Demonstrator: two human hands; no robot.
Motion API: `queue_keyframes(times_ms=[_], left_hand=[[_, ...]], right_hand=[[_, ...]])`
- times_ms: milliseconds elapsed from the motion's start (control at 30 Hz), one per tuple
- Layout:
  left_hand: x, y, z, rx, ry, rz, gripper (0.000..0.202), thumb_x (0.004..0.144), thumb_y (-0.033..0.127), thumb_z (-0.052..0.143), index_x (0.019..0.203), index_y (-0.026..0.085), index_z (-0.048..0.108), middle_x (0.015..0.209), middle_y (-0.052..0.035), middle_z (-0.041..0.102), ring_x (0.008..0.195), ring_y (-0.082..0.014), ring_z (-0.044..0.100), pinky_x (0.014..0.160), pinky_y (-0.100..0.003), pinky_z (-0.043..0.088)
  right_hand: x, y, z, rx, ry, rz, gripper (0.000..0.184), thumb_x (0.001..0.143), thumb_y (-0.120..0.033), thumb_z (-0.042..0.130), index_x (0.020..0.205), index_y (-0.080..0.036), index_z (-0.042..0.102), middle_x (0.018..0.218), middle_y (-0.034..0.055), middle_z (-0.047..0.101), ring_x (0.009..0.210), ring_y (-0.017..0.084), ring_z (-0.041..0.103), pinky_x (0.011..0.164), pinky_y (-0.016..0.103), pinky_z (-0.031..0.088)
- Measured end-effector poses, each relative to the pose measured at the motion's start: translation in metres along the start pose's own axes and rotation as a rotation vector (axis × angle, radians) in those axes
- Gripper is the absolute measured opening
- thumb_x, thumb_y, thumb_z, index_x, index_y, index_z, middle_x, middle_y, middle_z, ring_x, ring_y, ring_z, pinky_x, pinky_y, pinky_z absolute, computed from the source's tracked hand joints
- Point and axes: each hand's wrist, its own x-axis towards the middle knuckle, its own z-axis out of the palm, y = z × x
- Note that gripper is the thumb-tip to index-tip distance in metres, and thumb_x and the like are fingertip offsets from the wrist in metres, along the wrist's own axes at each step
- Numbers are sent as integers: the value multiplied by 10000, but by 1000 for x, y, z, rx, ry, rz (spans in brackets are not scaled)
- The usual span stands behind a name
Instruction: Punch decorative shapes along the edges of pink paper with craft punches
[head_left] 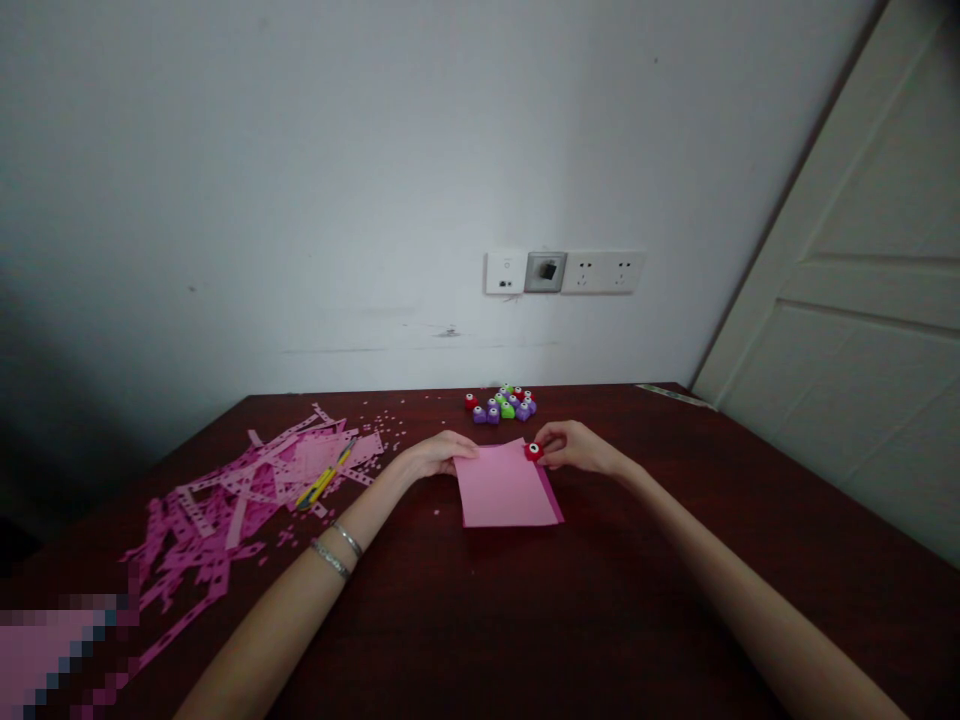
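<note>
Sheets of pink paper (504, 488), a light one over a darker one, are in front of me. My left hand (444, 453) pinches their upper left corner, thumb on top. At the upper right corner, my right hand (574, 446) has its fingers closed around a small red craft punch (533, 452) with a white and black round top. The punch sits at the paper's edge; whether the paper is inside its slot cannot be made out. Behind the paper, several more small punches (507, 409) in purple, green and red stand in a cluster.
A heap of pink paper strips with punched holes (247, 480) covers the table's left side, with a yellow utility knife (326, 476) on it. Tiny paper bits lie around. The wall with sockets (603, 272) bounds the back; a white door (870, 300) stands right.
</note>
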Motion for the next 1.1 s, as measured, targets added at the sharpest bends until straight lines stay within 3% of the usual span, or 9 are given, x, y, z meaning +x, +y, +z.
queue_keyframes(times_ms=[133,367,500,633,800,1100], left_hand=[[-5,3,0,148,-66,1,267,599,292,720,801,123,675,680,-21,632,583,-103,547,569,-236,428],[-1,17,3,631,128,171,241,639,340,649,726,123,703,656,-21,645,608,-115,531,557,-213,371],[12,22,10,761,168,257,260,666,357,609,734,126,708,667,-21,650,638,-129,536,549,-206,356],[27,25,19,751,111,323,295,690,378,585,770,123,709,668,-22,643,613,-119,515,532,-204,341],[40,24,29,623,19,309,310,680,387,606,772,108,706,642,-19,616,559,-98,477,508,-205,329],[42,16,38,460,70,269,285,655,364,608,735,105,699,555,7,550,494,-81,427,487,-216,328]], right_hand=[[0,1,3,2,-2,19,280,582,-201,731,820,-135,600,748,26,660,669,137,620,591,255,511],[0,2,7,13,-5,34,289,592,-215,727,836,-130,596,763,34,662,677,142,622,598,270,518],[2,6,6,22,-13,28,296,599,-226,729,846,-134,593,809,38,660,684,143,625,592,271,525],[4,12,6,14,-20,23,291,608,-229,727,848,-134,592,796,33,655,683,145,626,581,267,527],[5,14,6,31,-13,20,307,606,-248,733,850,-133,588,794,34,656,678,145,626,584,275,527],[3,10,6,39,-16,14,326,599,-268,744,846,-128,584,787,47,668,682,149,626,587,278,525]])
